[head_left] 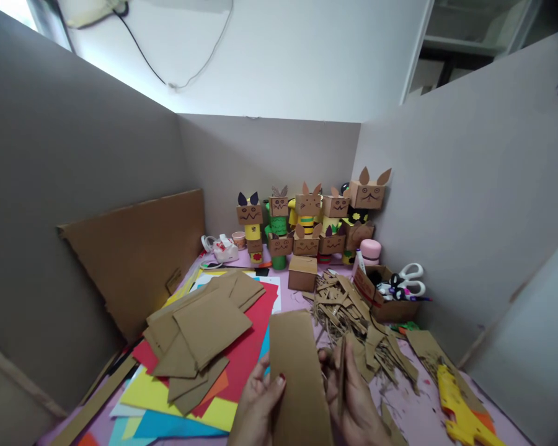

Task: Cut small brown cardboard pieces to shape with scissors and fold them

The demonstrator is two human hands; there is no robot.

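Observation:
My left hand (pixel 259 402) grips the left edge of a long brown cardboard strip (pixel 298 371), held upright over the table's near edge. My right hand (pixel 353 399) is closed on the strip's right side and also pinches a thin cardboard sliver (pixel 341 375). Just left of the hands lies a stack of cut cardboard pieces (pixel 204 328) on sheets of coloured paper (pixel 246 347). A heap of cardboard scraps (pixel 353 316) sits right behind my right hand.
Several cardboard box figures (pixel 307 217) with ears line the back wall. A small cardboard box (pixel 302 272) stands before them. A box with scissors (pixel 407 279) and pens is at right, a yellow tool (pixel 460 409) at near right, a large cardboard sheet (pixel 139 248) leans left.

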